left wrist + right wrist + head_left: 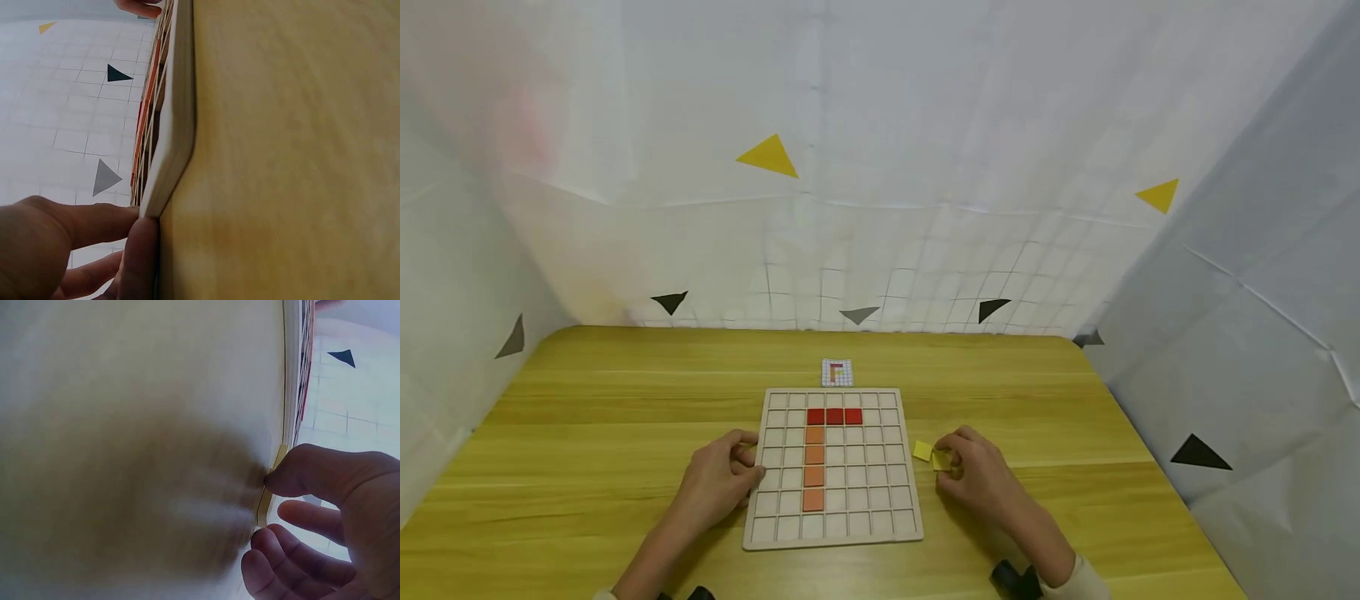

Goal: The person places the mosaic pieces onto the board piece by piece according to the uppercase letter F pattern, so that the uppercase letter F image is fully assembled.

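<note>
A pale wooden grid board (857, 525) lies on the table. Three red tiles (834, 417) form a row near its top, and several orange tiles (814, 454) run down in a column from the leftmost red one. My left hand (718, 475) holds the board's left edge between thumb and fingers, seen close up in the left wrist view, with a fingertip (142, 244) right at the edge. To the right of the board, my right hand (981, 475) pinches a yellow tile (940, 462) low over the table. Another yellow tile (922, 451) lies just beside it, near the board's right edge.
A small pattern card (837, 372) with a coloured shape on a grid lies behind the board. The wood-grain table (625, 375) ends at a white sheet wall (880, 250) marked with triangles; similar sheets hang at both sides.
</note>
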{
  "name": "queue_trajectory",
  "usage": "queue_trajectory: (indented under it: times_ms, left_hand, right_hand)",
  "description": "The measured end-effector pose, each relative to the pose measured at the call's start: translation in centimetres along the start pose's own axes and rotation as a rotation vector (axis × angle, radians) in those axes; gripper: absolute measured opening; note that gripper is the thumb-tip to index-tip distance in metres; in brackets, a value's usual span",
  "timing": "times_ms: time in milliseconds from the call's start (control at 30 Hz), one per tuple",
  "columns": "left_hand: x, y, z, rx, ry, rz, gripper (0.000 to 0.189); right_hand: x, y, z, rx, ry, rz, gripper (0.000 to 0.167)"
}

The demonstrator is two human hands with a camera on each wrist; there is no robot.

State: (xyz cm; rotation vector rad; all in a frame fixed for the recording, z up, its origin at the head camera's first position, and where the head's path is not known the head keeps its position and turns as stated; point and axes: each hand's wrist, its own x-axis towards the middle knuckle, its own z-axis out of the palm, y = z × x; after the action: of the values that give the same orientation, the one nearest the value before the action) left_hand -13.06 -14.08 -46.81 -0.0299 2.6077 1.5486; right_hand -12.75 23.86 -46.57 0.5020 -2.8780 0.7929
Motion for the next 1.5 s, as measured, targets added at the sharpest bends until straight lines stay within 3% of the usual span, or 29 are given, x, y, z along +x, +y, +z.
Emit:
queue_trajectory:
  times_ms: [967,1500]
  left_hand:
    - [0.0,-0.1,0.1,-0.009,0.005,0.012,0.043]
    - [0.0,-0.1,0.1,0.0,0.004,0.014,0.043]
  right_hand:
    - [0.0,0.7,-0.1,0.082,-0.021,-0.065,0.031]
    - [0.4,-0.6,-0.1,0.11,0.008,-0.141,0.034]
